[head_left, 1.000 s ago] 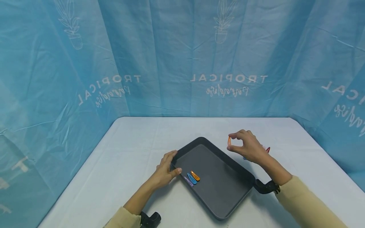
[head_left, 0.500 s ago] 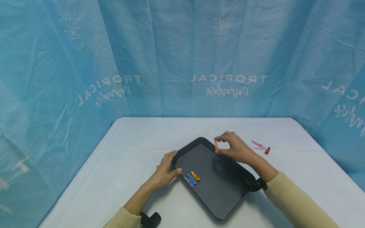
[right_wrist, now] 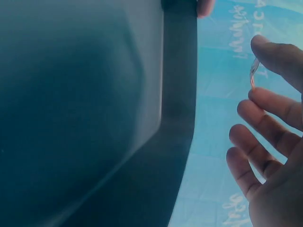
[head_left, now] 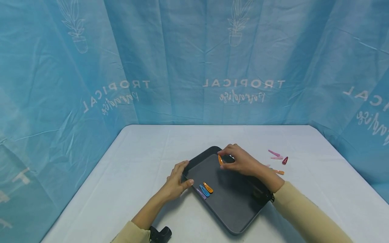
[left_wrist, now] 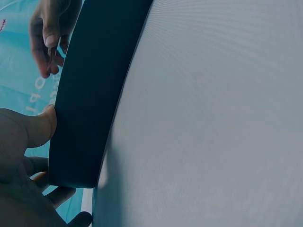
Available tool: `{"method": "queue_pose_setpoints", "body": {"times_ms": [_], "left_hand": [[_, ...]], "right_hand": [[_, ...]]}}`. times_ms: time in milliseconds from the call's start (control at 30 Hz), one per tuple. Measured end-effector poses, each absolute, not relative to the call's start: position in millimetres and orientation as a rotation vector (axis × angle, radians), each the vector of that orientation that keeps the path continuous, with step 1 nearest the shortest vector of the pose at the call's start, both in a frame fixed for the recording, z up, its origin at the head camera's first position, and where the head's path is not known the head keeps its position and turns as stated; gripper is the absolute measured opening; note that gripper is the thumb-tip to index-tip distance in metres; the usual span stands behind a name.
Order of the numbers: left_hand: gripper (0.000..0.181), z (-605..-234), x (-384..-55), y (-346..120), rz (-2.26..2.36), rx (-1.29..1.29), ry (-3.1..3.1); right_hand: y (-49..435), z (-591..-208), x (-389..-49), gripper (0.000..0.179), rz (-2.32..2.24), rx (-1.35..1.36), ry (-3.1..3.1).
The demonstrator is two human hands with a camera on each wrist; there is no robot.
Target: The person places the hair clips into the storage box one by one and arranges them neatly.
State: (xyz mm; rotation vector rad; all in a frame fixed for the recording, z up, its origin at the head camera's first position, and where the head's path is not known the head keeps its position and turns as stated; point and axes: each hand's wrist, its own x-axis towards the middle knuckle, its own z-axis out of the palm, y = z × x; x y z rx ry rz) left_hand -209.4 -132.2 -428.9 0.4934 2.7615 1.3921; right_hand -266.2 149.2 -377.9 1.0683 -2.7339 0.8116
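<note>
My right hand (head_left: 243, 162) pinches an orange snap hair clip (head_left: 220, 160) between thumb and fingertips, above the far part of a dark grey baking tray (head_left: 234, 206). In the right wrist view the hair clip (right_wrist: 253, 73) appears edge-on between thumb and index finger, the other fingers spread below. My left hand (head_left: 175, 182) holds the tray's left corner, thumb at the near rim and fingers along the other side. Inside the tray, by its near-left wall, a purple clip (head_left: 201, 193), a blue clip (head_left: 204, 190) and an orange-yellow clip (head_left: 208, 187) lie side by side.
Right of the tray, on the white table (head_left: 133, 148), lie pink clips (head_left: 274, 153), a dark red clip (head_left: 285, 160) and an orange clip (head_left: 278, 172); my right forearm partly covers this group. A blue printed curtain (head_left: 182, 67) hangs behind the table.
My right hand has moved left with the orange hair clip, from beyond the tray's right side to over the tray. That uncovers clips on the table. My left hand stays at the tray corner.
</note>
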Motion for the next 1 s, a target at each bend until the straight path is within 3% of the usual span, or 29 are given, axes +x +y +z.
{"method": "queue_pose_setpoints", "body": {"times_ms": [1000], "left_hand": [[0.069, -428, -209, -131, 1.388, 0.499, 2.759]], "right_hand": [[120, -407, -261, 0.043, 0.695, 1.365, -2.963]]}}
